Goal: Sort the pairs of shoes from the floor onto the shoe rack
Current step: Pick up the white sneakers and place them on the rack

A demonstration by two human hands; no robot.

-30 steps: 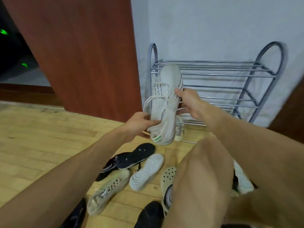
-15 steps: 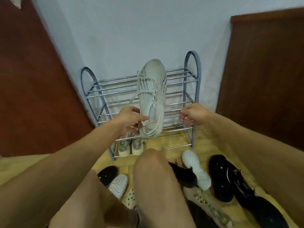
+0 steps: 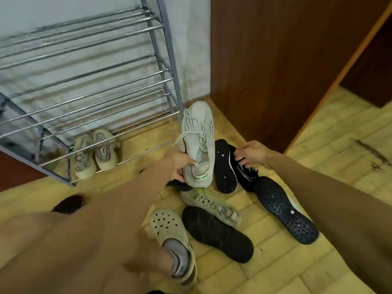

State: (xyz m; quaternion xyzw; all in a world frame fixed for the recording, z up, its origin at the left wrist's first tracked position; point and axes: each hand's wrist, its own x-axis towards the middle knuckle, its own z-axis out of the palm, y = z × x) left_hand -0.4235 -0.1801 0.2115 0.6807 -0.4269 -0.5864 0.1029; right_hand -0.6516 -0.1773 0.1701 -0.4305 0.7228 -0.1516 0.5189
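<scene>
The white knit sneaker [image 3: 198,145] is in the air, toe pointing away and heel toward the person, just beyond the right front leg of the shoe rack [image 3: 163,71]. It has rows of dark dots down both sides, a small green mark on the heel, and white laces with one loose end hanging to the left. The left hand [image 3: 178,166] grips it at the heel, thumb along the collar and fingers wrapped underneath.

The right hand [image 3: 252,154] is low over the floor to the sneaker's right. Its fingers are spread with their tips on a black sneaker [image 3: 246,175] and are not closed round it.

Between the two hands lies a black shoe [image 3: 224,166], sole up. Nearer the person are a beige laced sneaker [image 3: 210,204], a black sole-up shoe [image 3: 216,232], a dark shoe with navy tread [image 3: 286,211] and a cream clog [image 3: 167,225] with a grey sock in it.

A pair of beige sneakers [image 3: 95,153] sits toes-in at the left end of the rack's bottom tier. From there the bars run uncovered to the right upright. A strip of bare yellow floor [image 3: 135,177] separates the rack's front edge from the pile. A brown wooden panel [image 3: 275,60] stands close on the right.
</scene>
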